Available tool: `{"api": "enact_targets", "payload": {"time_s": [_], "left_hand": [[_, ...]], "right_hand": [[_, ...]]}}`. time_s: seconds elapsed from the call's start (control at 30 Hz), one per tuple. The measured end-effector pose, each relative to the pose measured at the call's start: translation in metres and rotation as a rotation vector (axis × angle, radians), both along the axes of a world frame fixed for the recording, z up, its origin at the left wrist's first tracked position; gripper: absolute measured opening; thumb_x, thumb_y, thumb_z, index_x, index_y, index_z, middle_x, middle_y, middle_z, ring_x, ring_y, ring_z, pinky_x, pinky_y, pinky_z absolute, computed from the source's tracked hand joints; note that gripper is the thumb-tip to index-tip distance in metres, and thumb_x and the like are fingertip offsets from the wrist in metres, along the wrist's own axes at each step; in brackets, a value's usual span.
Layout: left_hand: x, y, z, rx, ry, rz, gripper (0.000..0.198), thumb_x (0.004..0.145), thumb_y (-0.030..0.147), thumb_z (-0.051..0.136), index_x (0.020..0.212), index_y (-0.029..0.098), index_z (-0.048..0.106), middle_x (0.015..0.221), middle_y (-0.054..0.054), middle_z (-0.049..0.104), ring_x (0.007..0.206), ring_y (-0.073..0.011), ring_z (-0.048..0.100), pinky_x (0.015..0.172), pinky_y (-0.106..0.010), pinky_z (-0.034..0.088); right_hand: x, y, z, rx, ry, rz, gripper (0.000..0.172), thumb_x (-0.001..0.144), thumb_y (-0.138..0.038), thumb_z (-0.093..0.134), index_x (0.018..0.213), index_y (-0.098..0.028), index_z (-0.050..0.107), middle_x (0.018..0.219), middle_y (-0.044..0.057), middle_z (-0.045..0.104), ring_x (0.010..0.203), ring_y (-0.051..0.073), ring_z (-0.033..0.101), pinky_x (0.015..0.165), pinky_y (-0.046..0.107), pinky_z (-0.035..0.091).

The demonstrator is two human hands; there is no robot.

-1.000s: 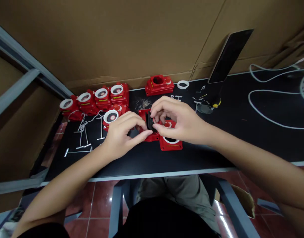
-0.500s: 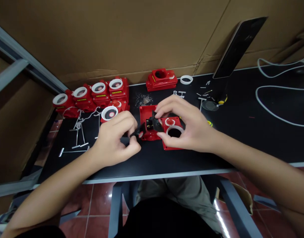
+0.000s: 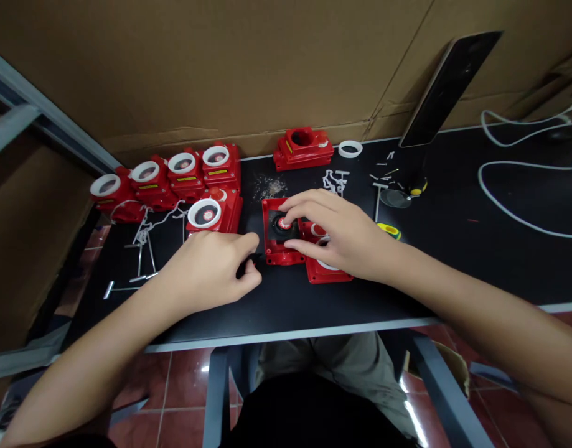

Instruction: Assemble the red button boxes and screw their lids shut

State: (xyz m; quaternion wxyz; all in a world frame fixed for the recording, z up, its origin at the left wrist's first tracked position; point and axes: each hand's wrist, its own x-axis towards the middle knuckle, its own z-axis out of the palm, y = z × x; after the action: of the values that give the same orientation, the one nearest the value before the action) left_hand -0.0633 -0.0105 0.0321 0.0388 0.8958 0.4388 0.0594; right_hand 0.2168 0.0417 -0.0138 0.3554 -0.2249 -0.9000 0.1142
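Observation:
A black square plate [image 3: 279, 234] with a round red-and-white label lies in an open red box housing [image 3: 269, 252]. The fingers and thumb of my right hand [image 3: 335, 224] are closed over the plate's right side, touching it. To the left of the housing, my left hand [image 3: 218, 267] is curled in a pinch around a small black part [image 3: 254, 257], mostly hidden by the fingers. Partly under my right hand sits a red cover [image 3: 330, 275] with a white ring, beside the housing's right edge.
Several red boxes with white rings [image 3: 148, 170] stand at the back left, near metal T-handled pins [image 3: 139, 264]. Another red box [image 3: 303, 149] and a loose white ring [image 3: 350, 149] are at the back. A yellow-green-handled tool [image 3: 389, 231] lies right. White cable [image 3: 510, 211] crosses the far right.
My right hand has lowered the black plate into the red housing, its label now facing up. My left hand has drawn slightly left with its small black part.

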Motion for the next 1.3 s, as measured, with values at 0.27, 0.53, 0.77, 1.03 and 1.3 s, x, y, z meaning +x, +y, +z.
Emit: {"api": "enact_targets", "payload": {"time_s": [0.27,0.53,0.77,1.03,1.3], "left_hand": [[-0.0030,0.0007,-0.0043,0.016,-0.009,0.014,0.018,0.096,0.023,0.059,0.082,0.026,0.048,0.062,0.003,0.062,0.054,-0.0196,0.063,0.059,-0.031,0.034],[-0.0044,0.0029,-0.0097,0.010,-0.124,0.038,0.015,0.105,0.027,0.058,0.090,0.024,0.056,0.065,0.003,0.066,0.052,-0.0161,0.062,0.056,-0.027,0.038],[-0.0045,0.0024,-0.0095,0.009,-0.066,0.065,0.019,0.108,0.028,0.059,0.090,0.023,0.059,0.066,0.001,0.070,0.052,-0.0176,0.066,0.056,-0.027,0.038],[-0.0004,-0.0001,-0.0072,-0.031,0.094,0.160,0.031,0.110,0.035,0.053,0.083,0.024,0.059,0.066,-0.003,0.072,0.055,-0.0220,0.066,0.059,-0.032,0.037],[0.0004,-0.0029,-0.0018,0.018,0.033,0.182,0.036,0.110,0.040,0.046,0.081,0.024,0.060,0.065,-0.002,0.068,0.056,-0.0203,0.061,0.060,-0.032,0.034]], "right_hand": [[0.0058,-0.0008,0.0027,0.002,-0.012,0.003,0.016,0.113,-0.028,0.077,0.128,-0.025,0.074,0.139,0.015,0.082,0.125,0.032,0.082,0.104,0.053,0.071],[0.0087,0.0007,0.0006,0.012,-0.005,0.011,0.016,0.114,-0.027,0.077,0.129,-0.023,0.075,0.141,0.016,0.083,0.125,0.032,0.081,0.106,0.052,0.070],[0.0053,-0.0010,-0.0010,0.091,0.058,0.009,0.013,0.116,-0.024,0.071,0.128,-0.024,0.076,0.135,0.013,0.085,0.124,0.030,0.080,0.106,0.053,0.066],[0.0040,-0.0007,-0.0037,0.134,0.042,0.032,0.015,0.116,-0.019,0.068,0.129,-0.019,0.076,0.130,0.015,0.085,0.114,0.028,0.077,0.102,0.050,0.066],[0.0044,0.0010,-0.0048,0.141,0.041,0.033,0.016,0.116,-0.018,0.067,0.129,-0.020,0.076,0.130,0.014,0.084,0.116,0.029,0.077,0.101,0.052,0.066]]}}
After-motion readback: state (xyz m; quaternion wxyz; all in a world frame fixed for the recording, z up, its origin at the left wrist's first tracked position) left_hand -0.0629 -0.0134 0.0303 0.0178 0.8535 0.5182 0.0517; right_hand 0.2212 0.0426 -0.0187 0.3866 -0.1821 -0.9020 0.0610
